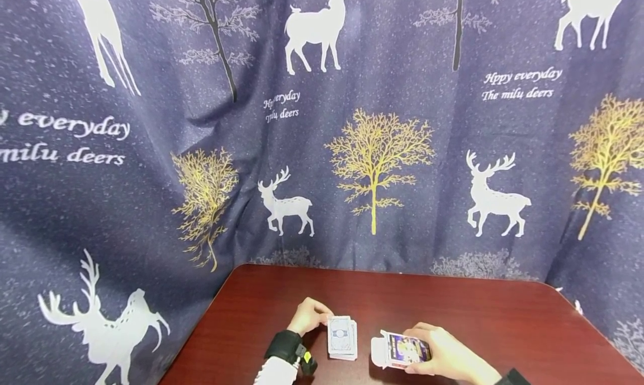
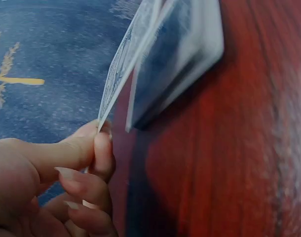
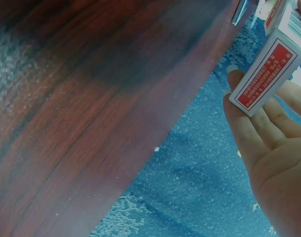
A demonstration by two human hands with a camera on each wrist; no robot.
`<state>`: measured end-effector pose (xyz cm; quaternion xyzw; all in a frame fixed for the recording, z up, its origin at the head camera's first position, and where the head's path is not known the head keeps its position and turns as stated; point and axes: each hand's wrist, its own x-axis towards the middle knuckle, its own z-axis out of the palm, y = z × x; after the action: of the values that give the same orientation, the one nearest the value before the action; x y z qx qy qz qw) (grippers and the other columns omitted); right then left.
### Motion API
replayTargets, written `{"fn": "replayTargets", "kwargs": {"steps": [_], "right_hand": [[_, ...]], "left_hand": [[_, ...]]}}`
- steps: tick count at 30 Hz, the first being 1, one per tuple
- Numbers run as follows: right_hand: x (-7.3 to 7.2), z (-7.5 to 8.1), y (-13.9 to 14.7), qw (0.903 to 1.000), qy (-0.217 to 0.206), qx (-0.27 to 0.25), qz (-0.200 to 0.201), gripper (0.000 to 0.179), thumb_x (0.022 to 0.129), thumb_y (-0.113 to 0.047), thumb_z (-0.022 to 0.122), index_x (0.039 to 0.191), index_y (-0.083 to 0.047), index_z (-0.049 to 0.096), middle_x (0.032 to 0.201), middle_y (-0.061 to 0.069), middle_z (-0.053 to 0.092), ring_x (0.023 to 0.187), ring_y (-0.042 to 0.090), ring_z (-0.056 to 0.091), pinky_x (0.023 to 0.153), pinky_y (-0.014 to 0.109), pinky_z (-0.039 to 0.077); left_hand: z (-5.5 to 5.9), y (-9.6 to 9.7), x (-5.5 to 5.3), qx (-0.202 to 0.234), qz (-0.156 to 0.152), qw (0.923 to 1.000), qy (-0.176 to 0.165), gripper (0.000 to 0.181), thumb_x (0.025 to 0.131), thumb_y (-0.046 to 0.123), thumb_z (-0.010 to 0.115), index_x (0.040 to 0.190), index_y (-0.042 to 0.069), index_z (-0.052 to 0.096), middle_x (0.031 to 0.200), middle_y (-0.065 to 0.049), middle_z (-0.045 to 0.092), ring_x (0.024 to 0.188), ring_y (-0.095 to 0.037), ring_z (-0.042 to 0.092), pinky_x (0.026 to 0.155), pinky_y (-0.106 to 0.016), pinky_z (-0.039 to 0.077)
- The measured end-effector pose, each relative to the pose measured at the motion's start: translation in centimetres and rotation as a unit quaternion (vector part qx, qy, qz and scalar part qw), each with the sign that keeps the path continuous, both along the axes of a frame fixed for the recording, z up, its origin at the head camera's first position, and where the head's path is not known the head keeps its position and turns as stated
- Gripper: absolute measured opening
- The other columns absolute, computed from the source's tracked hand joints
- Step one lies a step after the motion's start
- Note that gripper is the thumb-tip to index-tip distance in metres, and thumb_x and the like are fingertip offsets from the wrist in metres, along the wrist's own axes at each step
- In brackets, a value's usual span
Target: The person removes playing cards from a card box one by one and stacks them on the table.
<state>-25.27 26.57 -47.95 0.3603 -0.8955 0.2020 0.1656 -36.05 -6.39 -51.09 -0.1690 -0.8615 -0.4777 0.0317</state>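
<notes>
Between thumb and forefinger, my left hand pinches the edge of a playing card with a patterned back. The card tilts up from a deck of playing cards, a gap showing between them in the left wrist view. From the head view the card overlaps the deck. My right hand holds the card box on its side to the right of the deck, its flap open and facing the cards. A red printed panel and a barcode show on the box in the right wrist view.
The dark red wooden table has rounded far corners. Behind it and at the left hangs a blue-grey curtain printed with deer and trees. A black band with a small device wraps the left wrist.
</notes>
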Motion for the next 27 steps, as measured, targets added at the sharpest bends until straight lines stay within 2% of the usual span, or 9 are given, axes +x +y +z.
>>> {"fn": "replayTargets", "kwargs": {"steps": [3,9,17,20,24,27], "right_hand": [[0.1,-0.2,0.0,0.9999,-0.012,-0.001,-0.001,0.048,0.074,-0.049,0.078,0.109,-0.018,0.068,0.097,-0.012,0.062,0.083,-0.006,0.051,0.065,0.017,0.045],[-0.2,0.0,-0.1,0.9999,0.003,0.002,-0.01,0.049,0.074,-0.052,0.077,0.109,-0.019,0.068,0.097,-0.014,0.061,0.083,-0.006,0.051,0.066,0.018,0.045],[-0.2,0.0,-0.3,1.0,0.007,-0.004,-0.002,0.048,0.074,-0.049,0.079,0.109,-0.019,0.068,0.097,-0.014,0.061,0.083,-0.005,0.051,0.066,0.018,0.045],[-0.1,-0.3,-0.3,1.0,-0.001,-0.004,-0.004,0.048,0.074,-0.05,0.078,0.109,-0.019,0.068,0.097,-0.014,0.061,0.083,-0.006,0.051,0.066,0.018,0.045],[-0.2,-0.6,-0.2,0.9999,-0.006,-0.003,-0.01,0.049,0.074,-0.051,0.078,0.109,-0.018,0.068,0.098,-0.013,0.062,0.084,-0.006,0.052,0.067,0.018,0.046],[-0.3,-0.7,-0.2,0.9999,-0.006,-0.003,-0.014,0.049,0.073,-0.051,0.078,0.109,-0.019,0.068,0.097,-0.014,0.061,0.083,-0.006,0.051,0.067,0.018,0.046]], "left_hand": [[-0.3,0.2,-0.1,-0.018,-0.006,0.9998,0.011,0.006,0.073,0.002,0.074,0.076,0.006,0.077,0.069,-0.004,0.071,0.065,-0.008,0.055,0.06,-0.024,0.042],[-0.1,0.5,-0.5,-0.005,-0.012,0.9999,-0.006,0.007,0.075,-0.002,0.073,0.077,0.004,0.077,0.066,-0.005,0.068,0.052,-0.008,0.05,0.047,-0.021,0.039],[-0.2,0.5,-0.7,-0.028,-0.013,0.9994,0.016,0.007,0.078,0.0,0.073,0.075,0.006,0.076,0.063,-0.005,0.067,0.048,-0.009,0.053,0.045,-0.023,0.042],[-0.4,0.4,-0.8,-0.05,-0.014,0.9978,0.04,0.002,0.078,0.006,0.076,0.076,0.006,0.077,0.068,-0.004,0.069,0.055,-0.01,0.056,0.051,-0.025,0.045],[-0.5,0.5,-1.0,-0.074,-0.022,0.9941,0.076,0.007,0.076,0.011,0.078,0.077,0.005,0.077,0.075,-0.003,0.073,0.068,-0.01,0.061,0.062,-0.025,0.048],[-0.5,0.5,-1.2,-0.076,-0.027,0.9933,0.083,0.005,0.076,0.009,0.078,0.077,0.004,0.077,0.075,-0.003,0.073,0.069,-0.01,0.062,0.063,-0.025,0.048]]}}
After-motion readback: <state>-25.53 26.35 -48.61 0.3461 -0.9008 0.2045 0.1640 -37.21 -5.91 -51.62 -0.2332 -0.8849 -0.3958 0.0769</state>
